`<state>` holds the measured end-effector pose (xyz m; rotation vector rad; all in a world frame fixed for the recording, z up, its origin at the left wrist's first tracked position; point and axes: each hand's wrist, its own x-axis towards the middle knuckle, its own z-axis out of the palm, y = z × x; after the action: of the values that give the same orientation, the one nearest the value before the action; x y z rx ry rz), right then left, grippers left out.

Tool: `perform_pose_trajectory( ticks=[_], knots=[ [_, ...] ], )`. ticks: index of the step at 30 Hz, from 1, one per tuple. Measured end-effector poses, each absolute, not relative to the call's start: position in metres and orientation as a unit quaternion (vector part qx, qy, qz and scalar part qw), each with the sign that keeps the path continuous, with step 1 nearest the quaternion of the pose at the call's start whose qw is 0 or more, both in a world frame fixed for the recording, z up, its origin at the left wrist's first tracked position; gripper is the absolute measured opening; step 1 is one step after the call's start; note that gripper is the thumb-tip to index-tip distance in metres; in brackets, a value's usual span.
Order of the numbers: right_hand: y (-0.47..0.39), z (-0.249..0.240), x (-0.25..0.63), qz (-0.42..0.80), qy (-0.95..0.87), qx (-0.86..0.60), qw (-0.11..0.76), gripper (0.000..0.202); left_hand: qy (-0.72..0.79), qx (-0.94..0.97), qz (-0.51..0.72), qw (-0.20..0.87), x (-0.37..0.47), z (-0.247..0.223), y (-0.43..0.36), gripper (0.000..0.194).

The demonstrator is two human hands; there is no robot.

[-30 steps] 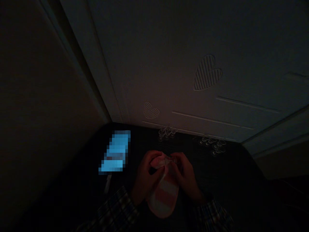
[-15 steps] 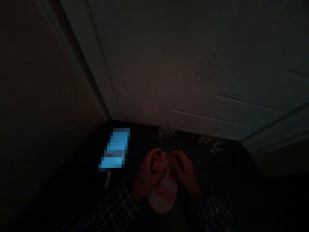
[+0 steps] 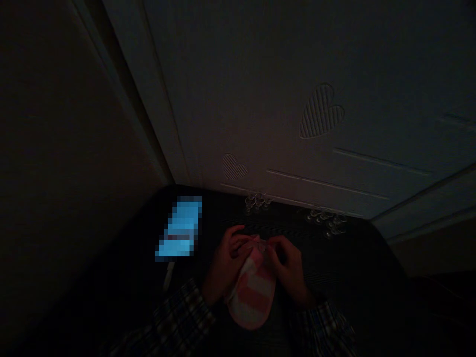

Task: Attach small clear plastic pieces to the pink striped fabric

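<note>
In the dim light a soft, pink-and-white striped cloth piece (image 3: 255, 297) with a rounded lower end hangs or lies between my hands, its exact kind unclear. My left hand (image 3: 228, 263) is closed on its upper left edge, thumb across the front and the index finger raised. At the upper right edge, my right hand (image 3: 288, 260) pinches with thumb and fingertips. Something small and shiny shows by the right fingertips, too dark to make out. Beyond my hands, two clusters of small clear ringed pieces, a left cluster (image 3: 257, 202) and a right cluster (image 3: 327, 220), sit on the dark table.
A lit, blurred-out phone-like screen (image 3: 180, 228) stands left of my hands, with a pale strip (image 3: 168, 275) below it. A pale panel (image 3: 267, 124) with embossed hearts rises behind the dark tabletop (image 3: 345, 267). A wall (image 3: 74, 148) is on the left.
The cloth's upper part, loosely bunched before, is now drawn flatter between my hands. My left fingers have lifted and straightened slightly; my right hand has shifted a little to the right.
</note>
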<state>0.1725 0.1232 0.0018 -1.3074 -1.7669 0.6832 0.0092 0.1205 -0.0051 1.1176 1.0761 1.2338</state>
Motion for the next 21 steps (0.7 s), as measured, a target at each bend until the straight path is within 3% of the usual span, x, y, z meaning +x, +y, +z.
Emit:
perform_pose_trajectory(
  ticks=[12,21],
  knots=[
    [0.1184,0.0027,0.1737,0.177,-0.759,-0.487,0.394,0.021,0.434,0.49,0.51,0.558,0.0084,-0.0059,0.1206,0.041],
    [0.1202,-0.0037,0.1779,0.159,-0.739,-0.518,0.4,0.029,0.397,0.465,0.54,0.578,0.0099,-0.0065,0.1196,0.051]
  ],
)
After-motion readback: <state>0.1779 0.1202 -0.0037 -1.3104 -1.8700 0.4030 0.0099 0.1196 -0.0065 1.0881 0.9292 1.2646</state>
